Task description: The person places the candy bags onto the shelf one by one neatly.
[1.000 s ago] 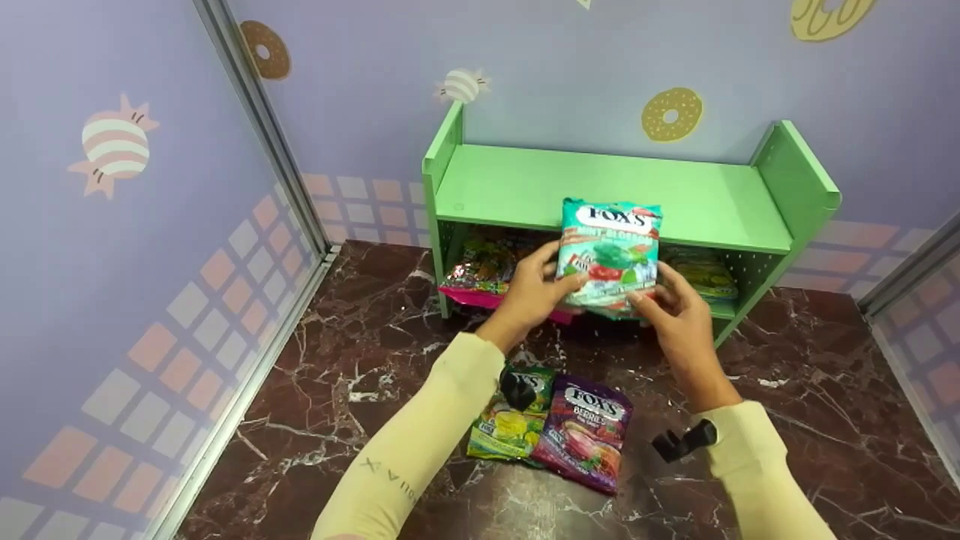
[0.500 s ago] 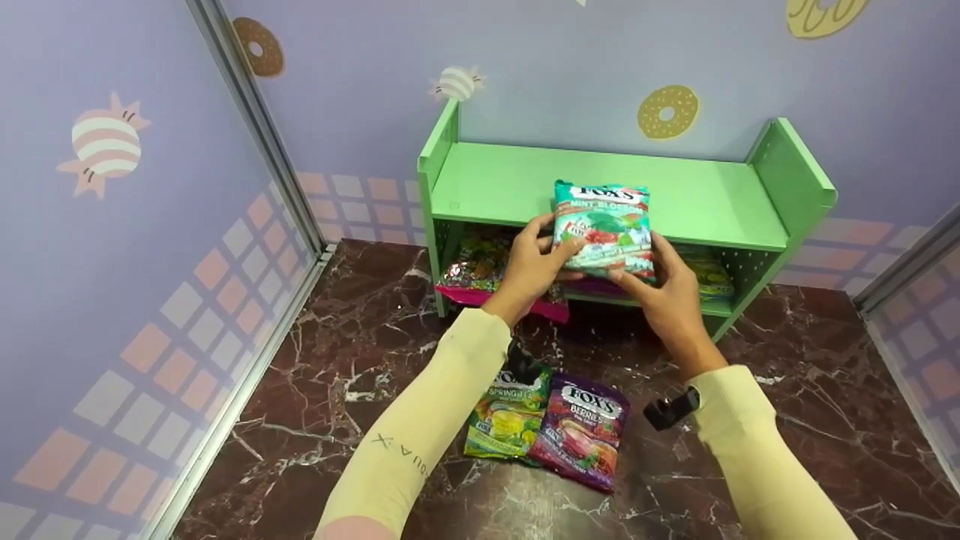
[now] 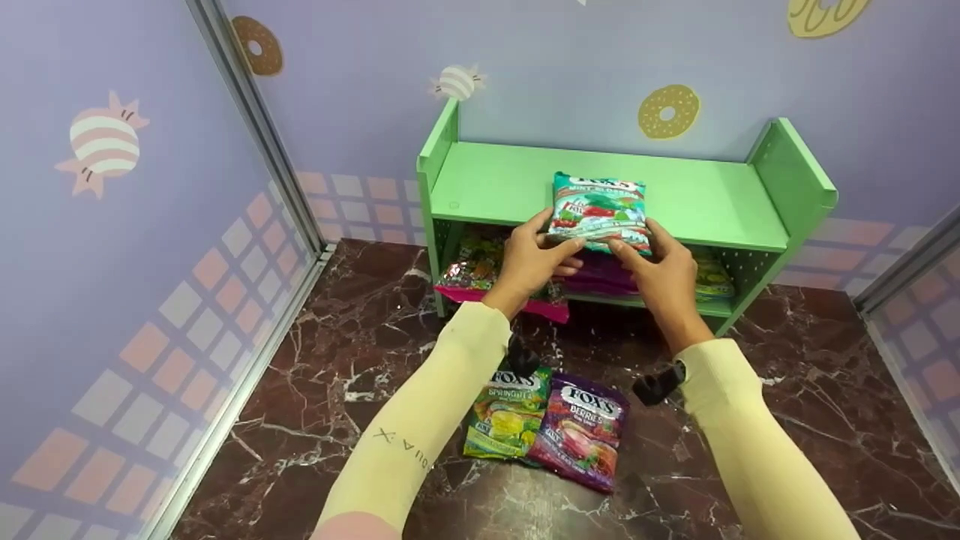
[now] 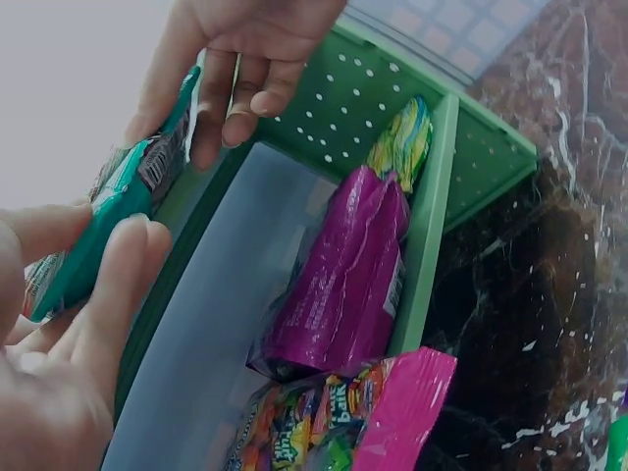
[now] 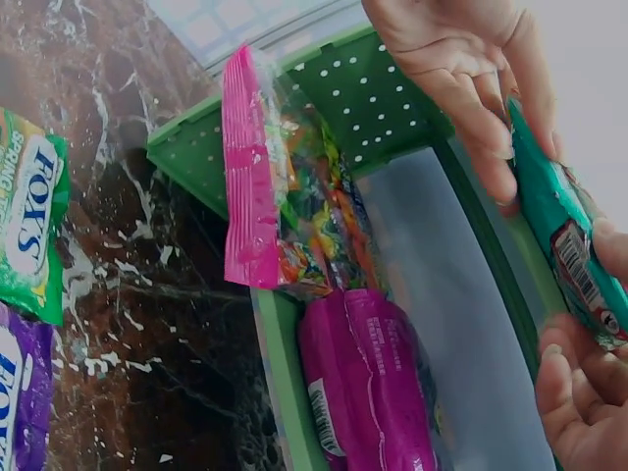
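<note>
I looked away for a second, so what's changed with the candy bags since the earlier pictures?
The Mint Blossom bag has moved up in the head view, farther over the green shelf's top board, and tipped back flatter. The left hand and right hand moved with it, both holding on throughout. The green bag and purple Berries bag stayed on the floor.

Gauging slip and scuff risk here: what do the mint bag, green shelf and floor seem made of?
Mint bag: probably glossy plastic film, by its crinkled, shiny surface.
Green shelf: smooth, seemingly painted metal, judging by the perforated side panels, though board is possible.
Floor: polished stone or marble-look tile, by its pale veins and glare.
</note>
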A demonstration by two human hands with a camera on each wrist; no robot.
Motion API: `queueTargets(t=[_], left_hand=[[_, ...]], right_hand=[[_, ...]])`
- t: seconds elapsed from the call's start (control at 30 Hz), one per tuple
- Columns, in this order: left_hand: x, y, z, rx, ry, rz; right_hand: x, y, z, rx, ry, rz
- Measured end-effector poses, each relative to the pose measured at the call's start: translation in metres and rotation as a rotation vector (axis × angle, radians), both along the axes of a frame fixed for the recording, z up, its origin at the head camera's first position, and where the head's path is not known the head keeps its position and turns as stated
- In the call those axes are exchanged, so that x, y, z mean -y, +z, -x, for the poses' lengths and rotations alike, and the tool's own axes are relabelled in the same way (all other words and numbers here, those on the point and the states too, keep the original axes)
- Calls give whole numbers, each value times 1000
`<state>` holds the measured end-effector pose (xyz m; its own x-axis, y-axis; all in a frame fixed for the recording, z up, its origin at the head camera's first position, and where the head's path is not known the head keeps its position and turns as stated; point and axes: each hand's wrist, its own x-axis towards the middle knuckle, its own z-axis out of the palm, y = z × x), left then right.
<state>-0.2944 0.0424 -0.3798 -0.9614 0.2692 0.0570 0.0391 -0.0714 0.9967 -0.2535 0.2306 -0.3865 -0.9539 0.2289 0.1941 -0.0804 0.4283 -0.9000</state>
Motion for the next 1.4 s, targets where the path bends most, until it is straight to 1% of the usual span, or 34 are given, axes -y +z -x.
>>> queueTargets(t=[0.1,0.3,0.43,0.57,0.73,0.83,0.93,1.0,1.03,1.07,1.13,1.2,1.23,1.27,1.3,1.37,1.4], left_hand=[[-2,-1,3,-22,33,60],[-4,0,9,-34,28,134],[-7,3,13,-41,39,162],[-9,2,18,-43,52,196],[-8,0,24,-58,41,242],[-7,0,24,-70,37,268],[-3,3,20,-102,32,281],[0,5,15,-157,48,307],[1,7,12,-206,65,322],[2,8,10,-272,90,345],[3,12,6,-431,167,418],[1,16,3,-610,240,547],[-1,17,3,-687,257,620],[-3,19,2,-750,263,709],[-6,20,2,-794,250,805],[-10,20,1,-841,172,996],[-12,20,1,-847,122,1078]], right_hand=[[1,2,4,18,27,10],[-3,11,17,86,94,33],[-5,16,25,134,109,65],[-3,18,31,161,107,74],[-2,19,35,160,104,72],[-2,20,34,151,90,61],[-1,20,28,132,32,-11],[0,21,23,96,-38,-106],[1,21,20,68,-79,-156],[2,22,17,27,-123,-204],[5,24,14,-79,-195,-278],[6,27,14,-183,-224,-336],[7,28,14,-221,-219,-364],[7,29,15,-245,-200,-400],[8,29,16,-241,-169,-436],[9,29,18,-198,-91,-515],[10,28,18,-163,-52,-554]])
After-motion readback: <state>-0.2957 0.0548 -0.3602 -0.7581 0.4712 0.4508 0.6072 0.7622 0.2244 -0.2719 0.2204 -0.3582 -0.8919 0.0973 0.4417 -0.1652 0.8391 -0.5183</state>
